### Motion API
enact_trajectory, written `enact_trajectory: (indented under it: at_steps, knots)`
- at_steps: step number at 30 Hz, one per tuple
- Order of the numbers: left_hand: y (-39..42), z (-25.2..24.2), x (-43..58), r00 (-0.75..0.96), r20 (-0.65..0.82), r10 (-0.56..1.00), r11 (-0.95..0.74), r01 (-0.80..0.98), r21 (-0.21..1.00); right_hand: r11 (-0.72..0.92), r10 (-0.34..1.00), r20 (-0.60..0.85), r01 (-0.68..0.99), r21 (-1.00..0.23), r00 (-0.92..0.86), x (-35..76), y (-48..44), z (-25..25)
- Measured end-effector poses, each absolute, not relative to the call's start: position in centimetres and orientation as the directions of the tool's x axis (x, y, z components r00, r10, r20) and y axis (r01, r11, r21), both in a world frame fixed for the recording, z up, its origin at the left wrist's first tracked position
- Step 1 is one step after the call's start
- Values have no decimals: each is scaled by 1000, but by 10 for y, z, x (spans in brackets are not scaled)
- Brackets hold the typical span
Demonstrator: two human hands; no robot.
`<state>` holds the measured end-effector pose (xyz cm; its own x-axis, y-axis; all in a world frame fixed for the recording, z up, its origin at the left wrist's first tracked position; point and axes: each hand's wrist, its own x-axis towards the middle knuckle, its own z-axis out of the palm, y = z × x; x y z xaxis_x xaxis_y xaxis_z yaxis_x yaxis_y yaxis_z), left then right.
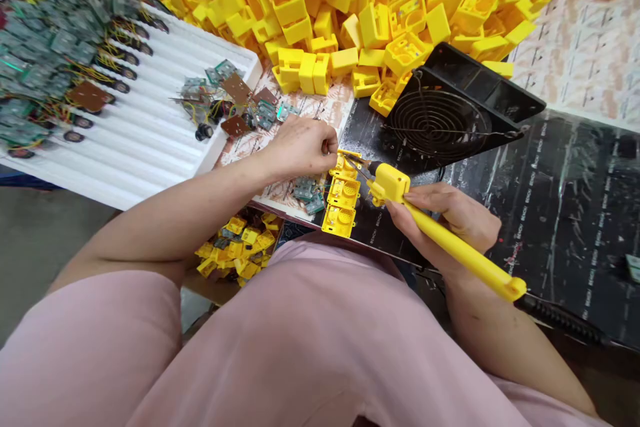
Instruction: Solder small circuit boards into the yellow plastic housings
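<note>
My right hand (453, 217) grips a yellow soldering iron (463, 252) with a boxy front end and a black cord. The iron's metal tip points left, over the farthest of three small yellow plastic housings (343, 191) standing in a row on the black board. At that same farthest housing, my left hand (305, 143) has its fingers pinched together; what sits between them is too small to make out. Small green circuit boards (309, 195) with wires lie just under my left wrist, beside the row.
A black fan (440, 113) stands behind the iron. Yellow cases (370, 20) are heaped along the back. On the left, a ribbed white foam tray (150, 167) carries many wired circuit boards (55, 47). Below the table edge, a box holds more yellow parts (245, 243).
</note>
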<state>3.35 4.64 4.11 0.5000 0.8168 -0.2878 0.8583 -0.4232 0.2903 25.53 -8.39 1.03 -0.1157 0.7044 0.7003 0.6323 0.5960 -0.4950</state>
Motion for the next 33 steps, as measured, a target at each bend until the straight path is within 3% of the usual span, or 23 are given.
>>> enact_trajectory:
  at_steps: [7, 20, 25, 33]
  knots:
    - [53, 50, 42, 539, -364, 759, -518, 840, 163, 653, 662, 722, 626, -426, -199, 258, -78, 14]
    - [57, 47, 42, 552, -366, 750, -545, 828, 131, 669, 675, 684, 621, -409, -278, 260, -73, 29]
    - [58, 47, 43, 545, -379, 748, -542, 831, 125, 539, 727, 682, 681, -496, -79, 270, -83, 25]
    - [59, 48, 44, 539, -388, 748, -538, 834, 122, 494, 744, 668, 688, -532, -17, 275, -92, 18]
